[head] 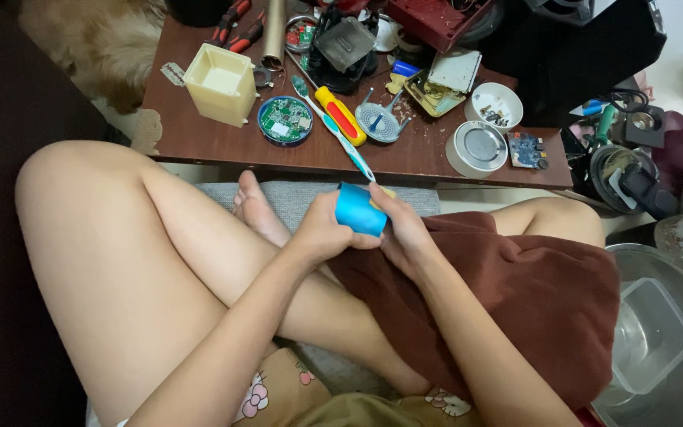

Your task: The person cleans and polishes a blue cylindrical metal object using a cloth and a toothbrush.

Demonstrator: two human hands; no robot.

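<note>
Low brown desk [215,142] across top of frame, cluttered. Brown cloth [547,300] draped over lap, lower right. Clear plastic tub [654,336] in a metal basin at right edge. Cream square box [220,83] upper left on desk, round green circuit board [284,120] just beside it, round white lid [477,148] and small white bowl of parts [493,105] to the right, yellow-red screwdriver [340,115] mid-desk. Centre frame: blue cylindrical piece [360,209] held over lap between both hands. Left hand [327,231] grip wrapped closed round its left side; right hand [401,229] grip closed on its right side, also pinching a toothbrush [335,130] whose head points up over the desk. Progress: device looks already stripped, boards and parts spread out; blue piece in hand, brush not clearly bearing on it, so brushing looks early or midway
</note>
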